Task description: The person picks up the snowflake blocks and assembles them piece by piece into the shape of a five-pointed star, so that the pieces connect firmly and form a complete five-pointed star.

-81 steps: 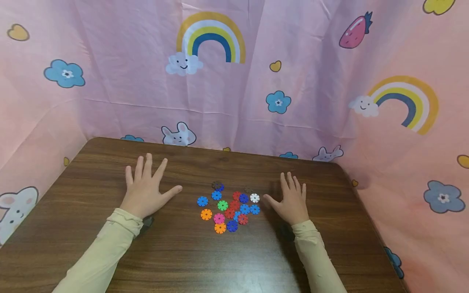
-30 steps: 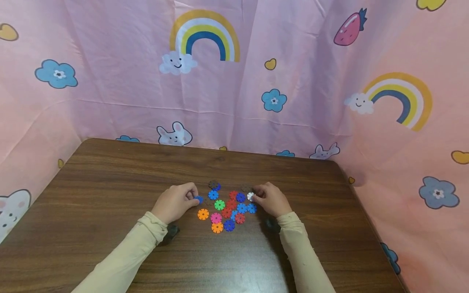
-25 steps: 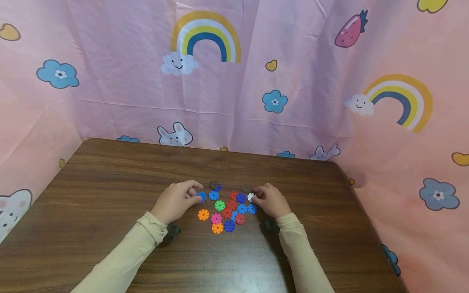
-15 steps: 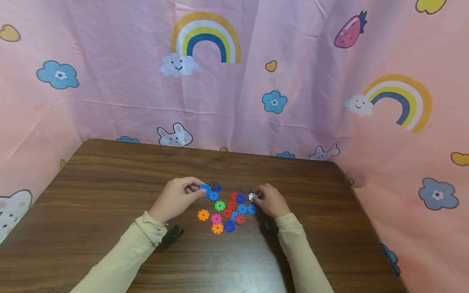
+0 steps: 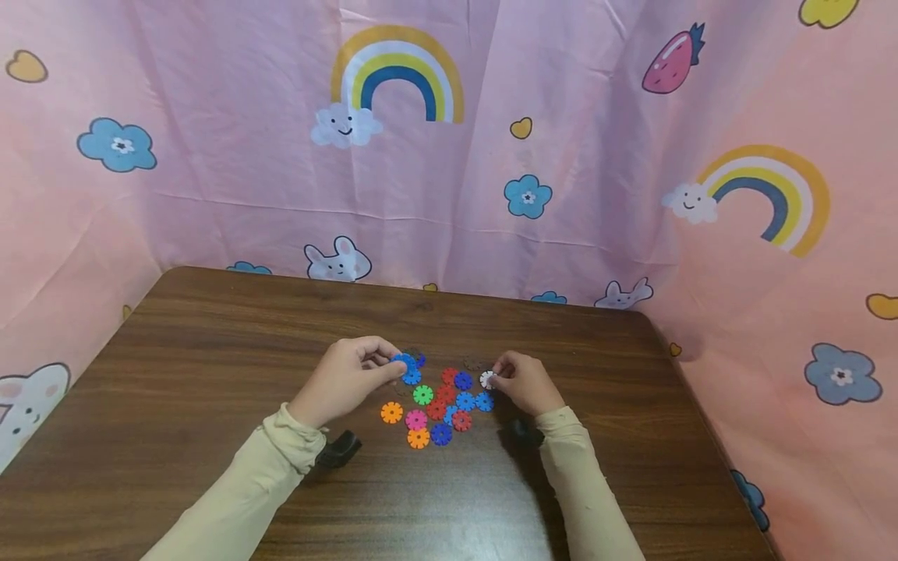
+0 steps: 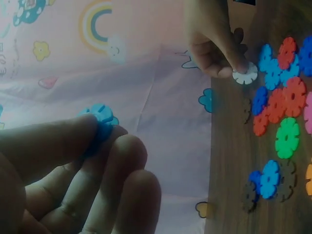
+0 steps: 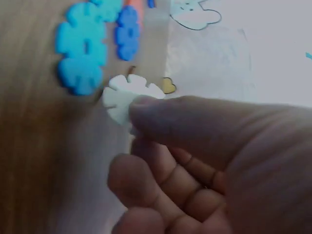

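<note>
Between thumb and fingers my left hand (image 5: 345,379) pinches a light-blue snowflake disc (image 6: 100,117), raised off the table at the left of the pile. My right hand (image 5: 528,382) pinches a white snowflake disc (image 7: 119,100) by its edge on the pile's right side; thumb and fingertip cover part of it. Loose notched discs lie flat between the hands: a green disc (image 5: 423,395), a pink disc (image 5: 416,420), orange ones, and several red and blue ones. Brown discs (image 6: 287,179) blend into the wood in the head view.
The brown wooden table (image 5: 231,343) carries the discs near its middle. A pink patterned cloth (image 5: 449,171) hangs behind and beside it. Dark wrist-camera pieces (image 5: 340,450) show below the wrists.
Both spread hands came in to the pile and took hold of discs. The left hand then lifted its light-blue disc up and to the right; the right hand has barely moved since.
</note>
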Available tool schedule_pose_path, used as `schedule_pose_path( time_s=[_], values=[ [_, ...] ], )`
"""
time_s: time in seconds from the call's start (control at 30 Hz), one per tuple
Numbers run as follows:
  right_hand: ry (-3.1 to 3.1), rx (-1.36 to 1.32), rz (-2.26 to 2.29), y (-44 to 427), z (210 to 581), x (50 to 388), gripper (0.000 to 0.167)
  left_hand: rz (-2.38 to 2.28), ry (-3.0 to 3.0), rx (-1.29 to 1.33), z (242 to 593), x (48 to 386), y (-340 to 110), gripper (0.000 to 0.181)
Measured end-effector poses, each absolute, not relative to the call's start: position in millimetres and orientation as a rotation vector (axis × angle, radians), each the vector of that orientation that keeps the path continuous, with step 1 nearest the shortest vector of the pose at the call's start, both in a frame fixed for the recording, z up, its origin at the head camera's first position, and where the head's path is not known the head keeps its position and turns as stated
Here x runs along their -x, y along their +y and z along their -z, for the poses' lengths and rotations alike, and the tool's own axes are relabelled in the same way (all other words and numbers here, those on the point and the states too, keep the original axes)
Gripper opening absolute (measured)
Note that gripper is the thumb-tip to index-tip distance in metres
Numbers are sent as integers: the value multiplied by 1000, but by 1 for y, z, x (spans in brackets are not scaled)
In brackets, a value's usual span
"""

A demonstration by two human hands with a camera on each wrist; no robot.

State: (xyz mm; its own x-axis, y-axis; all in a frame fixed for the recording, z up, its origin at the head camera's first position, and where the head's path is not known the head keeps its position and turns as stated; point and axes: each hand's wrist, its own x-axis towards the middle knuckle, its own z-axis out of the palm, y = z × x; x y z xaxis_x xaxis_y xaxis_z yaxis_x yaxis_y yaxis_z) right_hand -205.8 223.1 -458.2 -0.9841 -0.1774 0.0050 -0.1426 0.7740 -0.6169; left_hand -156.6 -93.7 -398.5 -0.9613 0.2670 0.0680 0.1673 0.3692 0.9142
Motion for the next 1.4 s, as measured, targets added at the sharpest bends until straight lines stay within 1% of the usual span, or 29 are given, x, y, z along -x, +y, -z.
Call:
schedule_pose_path(
  time_s=[0.17,0.37,0.6,0.73,0.93,1.17,1.4],
  values=[
    [2928,333,1037,224,449,202,12,-1691,2499,-401,397,155,-94,17],
    [2899,479,1290,214,435,195,4,-1740,2470,-404,396,154,-92,19],
    [2847,709,1550,199,420,183,7,-1765,2450,-410,394,154,-90,20],
    [2805,809,1670,190,414,178,5,-1786,2421,-411,393,154,-89,15],
    [2802,852,1703,183,411,175,5,-1776,2399,-430,394,154,-89,13],
    [2781,905,1738,178,405,169,7,-1852,2352,-422,392,154,-86,16],
    [2752,943,1765,173,407,166,3,-1793,2369,-422,394,152,-86,15]
  ],
)
